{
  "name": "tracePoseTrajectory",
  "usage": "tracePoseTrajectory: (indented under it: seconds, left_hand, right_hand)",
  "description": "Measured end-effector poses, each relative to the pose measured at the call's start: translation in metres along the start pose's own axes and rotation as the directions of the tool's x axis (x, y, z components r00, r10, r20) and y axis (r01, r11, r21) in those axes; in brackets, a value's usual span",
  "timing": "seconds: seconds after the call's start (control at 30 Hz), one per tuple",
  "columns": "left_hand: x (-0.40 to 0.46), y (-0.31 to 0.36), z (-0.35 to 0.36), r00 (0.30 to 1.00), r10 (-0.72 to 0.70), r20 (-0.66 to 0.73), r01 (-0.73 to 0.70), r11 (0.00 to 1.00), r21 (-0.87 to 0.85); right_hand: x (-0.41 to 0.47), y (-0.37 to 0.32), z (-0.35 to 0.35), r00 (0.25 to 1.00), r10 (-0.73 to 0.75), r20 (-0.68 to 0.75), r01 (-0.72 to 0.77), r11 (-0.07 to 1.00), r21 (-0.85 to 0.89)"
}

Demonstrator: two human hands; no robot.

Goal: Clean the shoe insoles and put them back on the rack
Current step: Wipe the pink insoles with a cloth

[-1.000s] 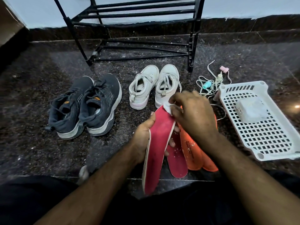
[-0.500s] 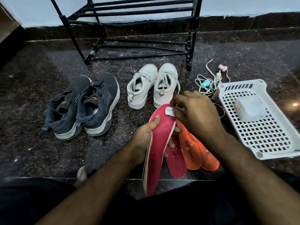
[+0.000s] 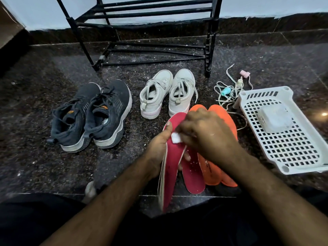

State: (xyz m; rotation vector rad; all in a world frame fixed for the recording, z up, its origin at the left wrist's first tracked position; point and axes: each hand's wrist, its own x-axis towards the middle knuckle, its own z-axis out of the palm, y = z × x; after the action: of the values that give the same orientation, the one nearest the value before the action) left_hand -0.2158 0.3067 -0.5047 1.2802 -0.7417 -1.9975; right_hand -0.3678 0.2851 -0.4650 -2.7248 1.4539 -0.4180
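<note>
On a speckled dark stone floor (image 3: 35, 157), the left hand (image 3: 158, 148) gripped a red insole (image 3: 173, 166) upright (steadying it) while the right hand (image 3: 207, 135) pinched a white wipe (image 3: 175, 140) against it.

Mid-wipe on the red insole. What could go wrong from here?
1. The left hand grips the raised red foam insole by one edge only; pressure from the right hand with the small white wipe might flex or twist it loose.
2. White flecks already dot the second red insole lying below, so debris may keep landing on it and on the orange insoles.
</note>
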Motion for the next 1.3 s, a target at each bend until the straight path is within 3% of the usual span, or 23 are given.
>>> tracePoseTrajectory:
  seconds: [0.03, 0.1, 0.27, 0.4, 0.47, 0.57, 0.7, 0.87, 1.03, 1.13, 1.23, 1.3]
  left_hand:
    - [0.0, 0.0, 0.001, 1.0, -0.011, 0.008, 0.011, 1.0, 0.003]
    - [0.0, -0.003, 0.001, 1.0, -0.012, 0.012, 0.011, 0.999, 0.037]
    - [-0.005, -0.003, -0.003, 0.999, 0.043, 0.021, -0.044, 0.995, 0.094]
    - [-0.005, 0.001, 0.001, 1.0, 0.007, -0.008, -0.007, 0.998, 0.056]
    - [-0.005, 0.004, 0.003, 1.0, -0.012, -0.006, 0.012, 0.997, -0.07]
    - [-0.003, 0.007, 0.004, 1.0, -0.024, 0.006, 0.025, 0.986, -0.163]
    - [-0.002, 0.007, 0.003, 1.0, -0.003, 0.005, 0.004, 0.976, -0.219]
    - [-0.002, 0.007, 0.003, 0.998, -0.021, 0.053, 0.036, 0.953, -0.301]
    - [0.0, 0.004, 0.0, 0.998, 0.027, 0.051, -0.008, 0.939, -0.343]
    - [0.004, 0.006, 0.001, 0.996, 0.053, 0.069, -0.02, 0.909, -0.416]
    - [0.005, 0.012, -0.002, 0.997, 0.079, -0.003, -0.068, 0.837, -0.542]
    - [0.008, 0.017, -0.011, 0.991, 0.114, -0.067, -0.132, 0.843, -0.522]
  right_hand:
    - [-0.002, -0.007, 0.005, 0.998, -0.033, 0.056, 0.033, 0.999, -0.003]
    - [0.001, -0.006, 0.01, 0.992, 0.038, 0.122, -0.037, 0.999, -0.013]
    - [0.016, 0.028, -0.005, 0.974, 0.212, -0.082, -0.219, 0.973, -0.078]
    - [0.003, 0.003, -0.007, 0.984, 0.093, -0.154, -0.1, 0.994, -0.039]
    - [-0.002, -0.003, -0.004, 0.985, 0.1, -0.143, -0.085, 0.991, 0.108]
    - [0.0, 0.012, -0.002, 0.952, 0.274, -0.137, -0.204, 0.901, 0.383]
    - [0.004, 0.024, -0.007, 0.883, 0.428, -0.194, -0.291, 0.822, 0.49]
    - [0.004, 0.009, 0.003, 0.941, 0.325, -0.091, -0.24, 0.833, 0.499]
    - [0.005, 0.009, 0.001, 0.945, 0.318, -0.071, -0.228, 0.802, 0.552]
    - [0.0, 0.001, 0.003, 0.963, 0.267, 0.018, -0.235, 0.811, 0.535]
    - [-0.007, -0.006, 0.009, 0.95, 0.305, 0.059, -0.288, 0.794, 0.536]
    - [-0.007, -0.007, 0.016, 0.934, 0.353, 0.049, -0.324, 0.786, 0.526]
